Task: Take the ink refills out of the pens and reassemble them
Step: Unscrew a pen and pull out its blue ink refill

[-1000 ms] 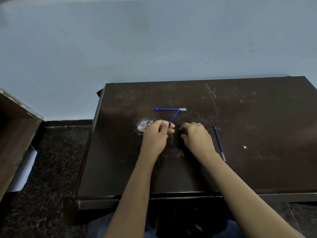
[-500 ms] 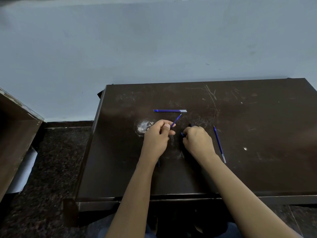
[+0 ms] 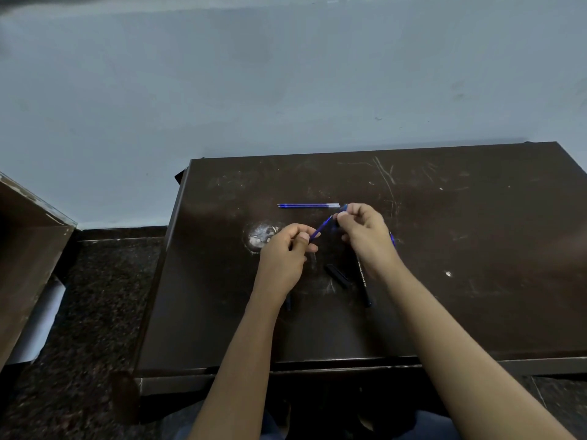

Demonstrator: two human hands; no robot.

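Observation:
My left hand (image 3: 282, 252) pinches the lower end of a thin blue refill (image 3: 321, 230) that slants up to the right above the dark table (image 3: 476, 249). At the refill's upper end, my right hand (image 3: 367, 236) pinches a small blue piece (image 3: 344, 207). Two blue refills (image 3: 308, 205) lie side by side just beyond the hands. A black pen cap (image 3: 336, 275) and a black pen barrel (image 3: 362, 282) lie under my right wrist. Another blue refill (image 3: 393, 239) shows partly behind my right hand. A dark piece (image 3: 288, 301) pokes out from under my left forearm.
A white worn patch (image 3: 260, 235) marks the table left of my left hand. A wooden cabinet (image 3: 28, 249) stands at the far left with a white roll (image 3: 38, 325) beside it on the dark speckled floor. A pale wall rises behind the table.
My right hand lifted off the table and moved up to the refill's upper end. That uncovered the black cap and barrel. My left hand stayed in place with the refill.

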